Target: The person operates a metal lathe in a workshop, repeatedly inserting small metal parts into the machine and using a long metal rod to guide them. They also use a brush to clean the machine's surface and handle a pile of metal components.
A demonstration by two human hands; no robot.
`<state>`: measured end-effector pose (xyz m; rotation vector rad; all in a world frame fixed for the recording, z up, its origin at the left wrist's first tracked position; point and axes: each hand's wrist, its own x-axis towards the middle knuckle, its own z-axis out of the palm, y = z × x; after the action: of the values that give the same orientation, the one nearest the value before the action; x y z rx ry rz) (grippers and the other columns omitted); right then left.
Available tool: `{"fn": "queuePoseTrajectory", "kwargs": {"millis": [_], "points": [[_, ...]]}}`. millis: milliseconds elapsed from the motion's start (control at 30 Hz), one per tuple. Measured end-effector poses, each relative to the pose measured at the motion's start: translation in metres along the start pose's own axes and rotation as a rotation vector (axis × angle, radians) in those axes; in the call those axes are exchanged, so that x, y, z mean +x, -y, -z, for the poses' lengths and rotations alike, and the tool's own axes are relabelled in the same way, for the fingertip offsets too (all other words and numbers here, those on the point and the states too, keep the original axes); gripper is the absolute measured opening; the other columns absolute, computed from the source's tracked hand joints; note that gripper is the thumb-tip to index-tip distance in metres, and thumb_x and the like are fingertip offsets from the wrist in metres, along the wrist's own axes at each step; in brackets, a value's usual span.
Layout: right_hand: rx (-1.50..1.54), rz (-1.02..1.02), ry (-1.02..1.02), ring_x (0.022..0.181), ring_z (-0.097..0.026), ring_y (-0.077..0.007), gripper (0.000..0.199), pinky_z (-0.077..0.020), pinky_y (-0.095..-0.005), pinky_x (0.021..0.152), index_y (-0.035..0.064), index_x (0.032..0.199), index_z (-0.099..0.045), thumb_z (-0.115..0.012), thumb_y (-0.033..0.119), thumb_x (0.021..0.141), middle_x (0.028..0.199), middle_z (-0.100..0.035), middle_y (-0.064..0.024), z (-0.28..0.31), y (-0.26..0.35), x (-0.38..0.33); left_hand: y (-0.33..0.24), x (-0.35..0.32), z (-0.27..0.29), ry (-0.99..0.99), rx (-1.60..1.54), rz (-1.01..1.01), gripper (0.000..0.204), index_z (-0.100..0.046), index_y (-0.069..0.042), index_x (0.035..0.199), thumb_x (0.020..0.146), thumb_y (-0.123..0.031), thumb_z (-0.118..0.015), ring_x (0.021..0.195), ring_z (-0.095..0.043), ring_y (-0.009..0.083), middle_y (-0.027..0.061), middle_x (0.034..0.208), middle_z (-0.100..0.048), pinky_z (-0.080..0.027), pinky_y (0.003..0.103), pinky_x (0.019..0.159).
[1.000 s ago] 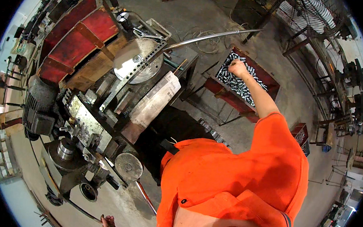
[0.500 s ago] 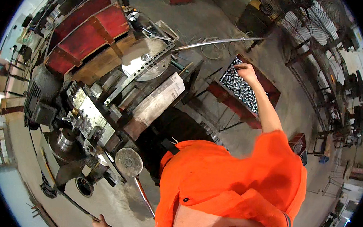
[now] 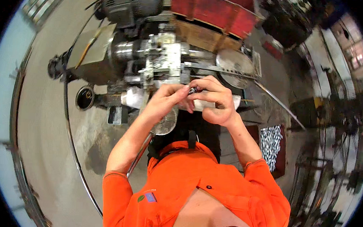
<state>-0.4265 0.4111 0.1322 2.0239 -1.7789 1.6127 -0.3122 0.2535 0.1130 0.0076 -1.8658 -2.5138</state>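
In front of my body both hands meet over a small shiny metal cylinder (image 3: 193, 90), mostly hidden by the fingers. My left hand (image 3: 166, 98) pinches its near end with thumb and fingertips. From the other side, my right hand (image 3: 216, 98) curls its fingers around the piece. Just beyond the hands stands a machine with a light-coloured metal slide (image 3: 164, 56) and a steel spindle (image 3: 129, 50). A red bin (image 3: 282, 161) at the right holds many similar shiny metal pieces (image 3: 270, 146).
A large round disc (image 3: 234, 60) and a long metal lever (image 3: 280, 101) lie to the machine's right. A round plate (image 3: 165, 123) stands below my left hand. Behind are a motor (image 3: 132, 4) and a red box (image 3: 215, 9). A black hose (image 3: 70, 129) curves along the left.
My right hand has come from the bin of metal pieces to the front of my body. My left hand has risen from low on the left to meet it. The view has turned.
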Motion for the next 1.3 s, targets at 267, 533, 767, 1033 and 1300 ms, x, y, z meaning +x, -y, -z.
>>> {"fn": "queuePoseTrajectory", "kwargs": {"millis": [267,533,767,1033,1300], "points": [[-0.254,0.058,0.189,0.084,-0.054,-0.0316,0.037,-0.0472,-0.0373,0.07,0.0032,0.09,-0.062,-0.062,0.011,0.053,0.102,-0.056,-0.0141,-0.035,-0.004,0.02,-0.009,-0.021,0.024,-0.308,0.364,-0.025,0.021,-0.062,0.002,0.08,0.085,-0.019,-0.062,0.058,-0.054,0.0064,0.0016,0.066,-0.059,-0.043,0.022,0.052],[-0.321,0.136,0.465,0.081,-0.054,-0.0296,0.028,-0.0472,-0.0387,0.069,0.0024,0.08,-0.064,-0.06,0.01,0.053,0.095,-0.059,-0.0115,-0.053,-0.019,0.085,-0.052,-0.049,0.062,-0.467,1.094,-0.338,0.019,-0.065,0.001,0.091,0.082,-0.015,-0.062,0.062,-0.058,0.0122,0.0109,0.073,-0.064,-0.046,0.026,0.056],[-0.795,0.004,0.617,0.083,-0.056,-0.0289,0.022,-0.0485,-0.0367,0.071,0.0017,0.065,-0.065,-0.061,0.02,0.053,0.08,-0.063,-0.0128,-0.108,-0.091,0.164,-0.084,-0.181,0.139,-1.034,1.008,-0.063,0.024,-0.059,0.003,0.106,0.086,-0.01,-0.053,0.063,-0.057,0.0113,0.0079,0.071,-0.061,-0.046,0.027,0.06],[-0.807,-0.105,0.63,0.086,-0.058,-0.0301,0.026,-0.0487,-0.0379,0.075,0.0014,0.071,-0.067,-0.062,0.021,0.055,0.08,-0.063,-0.0164,-0.133,-0.122,0.168,-0.022,-0.359,0.158,-1.278,1.226,0.483,0.029,-0.055,0.001,0.112,0.086,-0.012,-0.053,0.06,-0.056,0.0182,0.0122,0.069,-0.058,-0.045,0.032,0.058],[-0.631,-0.209,0.608,0.078,-0.06,-0.0351,0.026,-0.0495,-0.0403,0.071,0.0016,0.07,-0.067,-0.061,0.018,0.051,0.075,-0.061,-0.0211,-0.137,-0.126,0.174,0.028,-0.343,0.145,-1.396,1.127,0.58,0.027,-0.05,0.003,0.081,0.079,-0.02,-0.063,0.057,-0.056,0.0282,0.0152,0.066,-0.057,-0.044,0.037,0.054]]}}
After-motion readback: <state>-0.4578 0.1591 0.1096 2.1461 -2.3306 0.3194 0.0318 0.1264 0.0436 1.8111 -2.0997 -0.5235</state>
